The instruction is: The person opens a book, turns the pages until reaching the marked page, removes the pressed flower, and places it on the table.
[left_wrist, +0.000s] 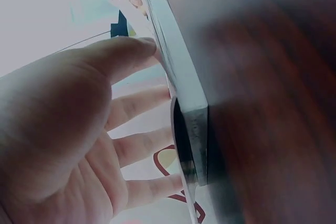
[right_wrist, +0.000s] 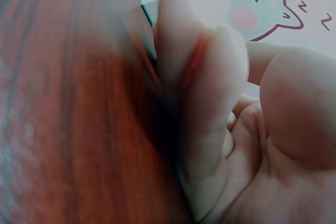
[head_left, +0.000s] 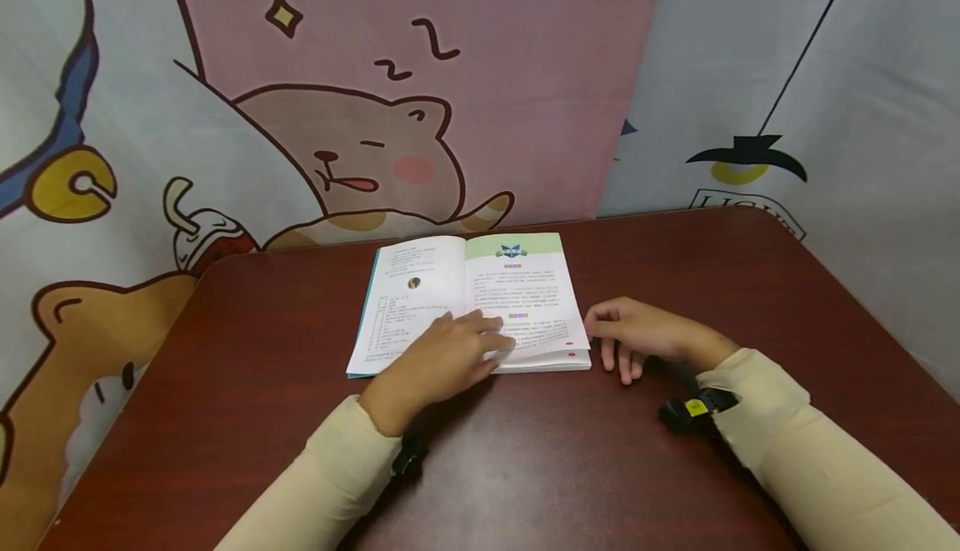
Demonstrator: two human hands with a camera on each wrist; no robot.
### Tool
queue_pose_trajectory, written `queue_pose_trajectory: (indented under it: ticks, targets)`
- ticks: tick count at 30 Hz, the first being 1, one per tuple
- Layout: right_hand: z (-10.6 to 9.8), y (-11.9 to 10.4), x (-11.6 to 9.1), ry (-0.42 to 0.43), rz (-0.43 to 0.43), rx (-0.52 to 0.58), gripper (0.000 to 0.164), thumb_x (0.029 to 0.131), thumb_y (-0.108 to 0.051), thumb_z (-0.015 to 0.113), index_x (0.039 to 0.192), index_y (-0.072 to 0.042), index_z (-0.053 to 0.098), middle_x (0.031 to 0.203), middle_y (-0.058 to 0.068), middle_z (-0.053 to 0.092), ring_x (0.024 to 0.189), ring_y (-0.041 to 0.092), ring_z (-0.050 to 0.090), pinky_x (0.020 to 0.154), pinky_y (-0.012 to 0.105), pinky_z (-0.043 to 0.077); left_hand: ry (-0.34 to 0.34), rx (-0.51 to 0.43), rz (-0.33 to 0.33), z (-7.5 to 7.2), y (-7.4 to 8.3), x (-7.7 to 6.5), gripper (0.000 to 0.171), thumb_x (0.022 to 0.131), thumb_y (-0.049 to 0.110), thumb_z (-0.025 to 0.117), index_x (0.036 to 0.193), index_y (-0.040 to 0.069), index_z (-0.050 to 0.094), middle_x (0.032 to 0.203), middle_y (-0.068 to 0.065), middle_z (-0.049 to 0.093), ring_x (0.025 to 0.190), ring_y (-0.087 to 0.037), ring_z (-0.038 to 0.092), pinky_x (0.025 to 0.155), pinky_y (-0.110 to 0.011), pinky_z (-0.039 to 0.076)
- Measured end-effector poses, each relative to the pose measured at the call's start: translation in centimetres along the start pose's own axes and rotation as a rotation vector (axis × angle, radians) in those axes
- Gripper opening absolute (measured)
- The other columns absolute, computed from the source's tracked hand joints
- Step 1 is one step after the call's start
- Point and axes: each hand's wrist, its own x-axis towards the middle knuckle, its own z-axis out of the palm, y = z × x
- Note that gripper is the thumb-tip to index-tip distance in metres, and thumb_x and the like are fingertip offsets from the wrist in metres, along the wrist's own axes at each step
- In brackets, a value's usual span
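Note:
An open book point(head_left: 420, 309) lies on the dark red-brown table, its printed pages facing up. My left hand point(head_left: 450, 355) rests across the lower middle of the spread, fingers stretched toward the right page point(head_left: 525, 293). In the left wrist view, the fingertips of the left hand point(left_wrist: 105, 140) touch the paper beside the book's thick edge point(left_wrist: 181, 61). At the right page's lower outer edge, my right hand point(head_left: 637, 338) pinches the page between thumb and index finger; its other fingers hang curled down by the table. The right wrist view shows these bent fingers point(right_wrist: 205, 93) close up, hiding most of the book.
The table point(head_left: 510, 459) extends around the book on all sides. Behind it hangs a cloth backdrop point(head_left: 547, 92) with cartoon animals and a drawn lamp. Dark wrist cameras point(head_left: 678, 413) are strapped at the beige sleeves point(head_left: 795, 426).

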Motion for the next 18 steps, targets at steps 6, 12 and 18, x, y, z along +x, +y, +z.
queue_pose_trajectory:
  ticks: [6,12,18]
  targets:
    - [0.13,-0.29,-0.22,0.001,-0.002,0.003,0.027,0.106,-0.023,0.046,0.108,0.002,0.056,0.067,0.009,0.064,0.045,0.017,0.064,0.043,0.029,0.051,0.008,0.002,0.003,-0.21,0.01,0.11,0.041,0.094,0.024,0.07,0.134,0.024,0.064,0.135,-0.003,0.065,0.125,-0.02,0.06,0.099,-0.054,0.049]
    - [0.2,-0.2,-0.12,0.008,0.002,0.007,0.029,0.105,-0.025,0.048,0.107,0.004,0.054,0.067,0.009,0.063,0.044,0.018,0.064,0.042,0.029,0.051,0.03,0.024,0.044,-0.33,0.01,0.05,0.055,0.091,0.017,0.073,0.143,0.026,0.056,0.132,0.0,0.067,0.12,-0.017,0.063,0.093,-0.043,0.053]
    - [0.01,0.05,0.08,0.006,-0.001,-0.004,0.027,0.106,-0.024,0.046,0.107,0.001,0.056,0.067,0.01,0.064,0.045,0.018,0.065,0.043,0.03,0.052,0.086,0.036,0.071,0.09,0.0,0.07,0.054,0.086,0.013,0.074,0.138,0.023,0.061,0.126,0.0,0.07,0.112,-0.018,0.066,0.084,-0.041,0.055]
